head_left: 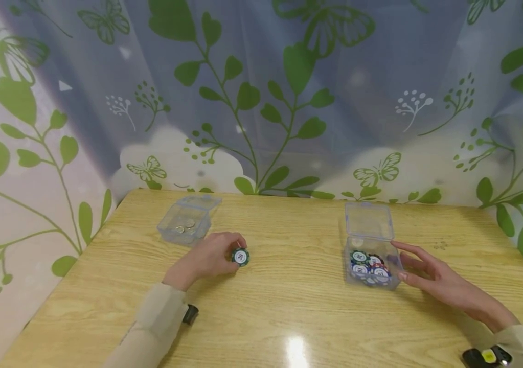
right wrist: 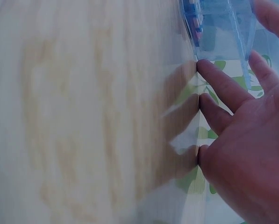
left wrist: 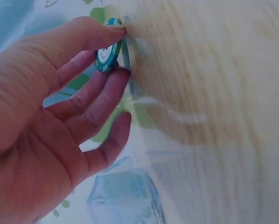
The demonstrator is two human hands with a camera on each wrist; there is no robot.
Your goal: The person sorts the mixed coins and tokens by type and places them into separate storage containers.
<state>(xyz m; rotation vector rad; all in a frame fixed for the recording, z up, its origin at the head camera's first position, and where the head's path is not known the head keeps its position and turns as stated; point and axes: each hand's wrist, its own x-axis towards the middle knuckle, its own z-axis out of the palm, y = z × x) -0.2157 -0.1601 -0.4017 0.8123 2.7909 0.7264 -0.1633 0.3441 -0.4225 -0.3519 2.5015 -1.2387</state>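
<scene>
Between thumb and fingers, my left hand pinches a green-and-white poker chip, tilted on its edge close to the table. The left wrist view shows that chip by the thumb tip, with the other fingers spread loosely below it. My right hand lies beside a clear plastic box, index finger and thumb right at its right wall. Several poker chips in green, black, red and blue lie inside that box, its lid raised. In the right wrist view the remaining fingertips rest on the tabletop.
A second clear box stands at the back left, lid tipped back, with a few coin-like discs inside. Both boxes stand on the wooden table. Behind its far edge hangs a leaf-patterned curtain.
</scene>
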